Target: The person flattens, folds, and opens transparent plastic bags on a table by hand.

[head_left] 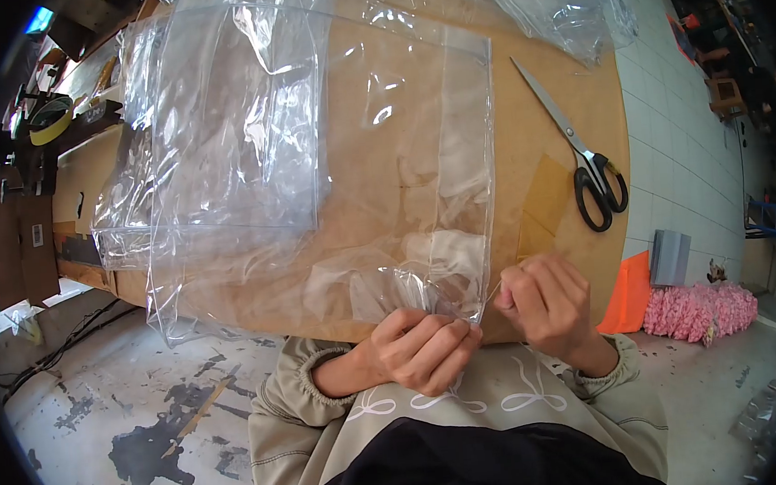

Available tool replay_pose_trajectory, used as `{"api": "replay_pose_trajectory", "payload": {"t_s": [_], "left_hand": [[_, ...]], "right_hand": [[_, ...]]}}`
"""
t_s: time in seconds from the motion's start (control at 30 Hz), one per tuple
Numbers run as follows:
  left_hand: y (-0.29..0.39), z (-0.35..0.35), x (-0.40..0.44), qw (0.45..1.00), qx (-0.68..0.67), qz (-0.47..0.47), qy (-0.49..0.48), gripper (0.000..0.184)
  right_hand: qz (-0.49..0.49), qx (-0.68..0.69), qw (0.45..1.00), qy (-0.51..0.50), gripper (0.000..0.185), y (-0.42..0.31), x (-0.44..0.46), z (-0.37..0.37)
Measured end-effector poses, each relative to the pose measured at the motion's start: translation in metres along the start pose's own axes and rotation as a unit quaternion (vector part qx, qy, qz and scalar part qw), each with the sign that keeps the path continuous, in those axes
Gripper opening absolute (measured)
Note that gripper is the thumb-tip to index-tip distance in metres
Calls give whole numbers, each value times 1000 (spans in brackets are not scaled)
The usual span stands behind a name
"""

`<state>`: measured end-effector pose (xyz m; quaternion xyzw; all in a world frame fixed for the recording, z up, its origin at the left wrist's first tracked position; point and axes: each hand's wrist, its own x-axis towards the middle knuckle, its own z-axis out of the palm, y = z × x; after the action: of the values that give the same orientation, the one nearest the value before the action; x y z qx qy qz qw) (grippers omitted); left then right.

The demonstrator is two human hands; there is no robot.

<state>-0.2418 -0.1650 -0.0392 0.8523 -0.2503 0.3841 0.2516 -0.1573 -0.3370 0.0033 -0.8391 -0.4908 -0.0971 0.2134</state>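
A large clear plastic bag (400, 164) with seamed edges lies spread over the brown-covered table. Its near right corner is pinched in the closed fingers of my left hand (427, 351), at the table's front edge. Just right of that corner, my right hand (546, 306) is closed, thumb against the curled fingers. A thin line seems to run from the corner toward it, but what its fingers hold is too small to make out. Black-handled scissors (590, 167) lie partly open on the table beyond my right hand, blades pointing away.
More clear plastic (556, 1) is heaped at the table's far right. Brown tape (544, 201) is stuck to the tabletop (567, 82) beside the scissors. Left stands a tape roll (52, 123). On the floor at right are a pink bundle (699, 311) and an orange sheet (626, 295).
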Motion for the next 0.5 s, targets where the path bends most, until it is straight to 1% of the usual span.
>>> {"api": "replay_pose_trajectory", "payload": {"t_s": [0.03, 0.1, 0.17, 0.23, 0.27, 0.33, 0.37, 0.43, 0.5], "left_hand": [[0, -1, -1, 1000, -7, 4, 12, 13], [0, -3, -5, 999, -21, 13, 36, 13], [2, -5, -10, 998, -52, 6, 33, 13], [-1, -7, -9, 997, -73, 3, 25, 14], [-2, -8, -12, 996, -81, 13, 41, 15], [-3, -10, -21, 992, -96, 34, 71, 16], [-5, -16, -23, 992, -102, 47, 61, 16], [-8, -32, -28, 990, -117, 70, 41, 18], [-9, -41, -36, 993, -90, 65, 30, 18]], "right_hand": [[-5, -22, 1000, -4, 21, 5, 0, 0], [54, -157, 986, 24, 15, 29, -5, -3], [235, -131, 960, 78, 14, 68, 5, -11], [235, -136, 957, 98, 13, 74, 13, -13], [235, -137, 956, 107, 13, 76, 17, -13], [249, -204, 939, 121, 11, 93, 23, -20], [256, -238, 928, 130, 11, 107, 26, -26], [320, -273, 897, 133, 9, 146, 30, -39], [326, -288, 890, 134, 10, 179, 28, -53]]}}
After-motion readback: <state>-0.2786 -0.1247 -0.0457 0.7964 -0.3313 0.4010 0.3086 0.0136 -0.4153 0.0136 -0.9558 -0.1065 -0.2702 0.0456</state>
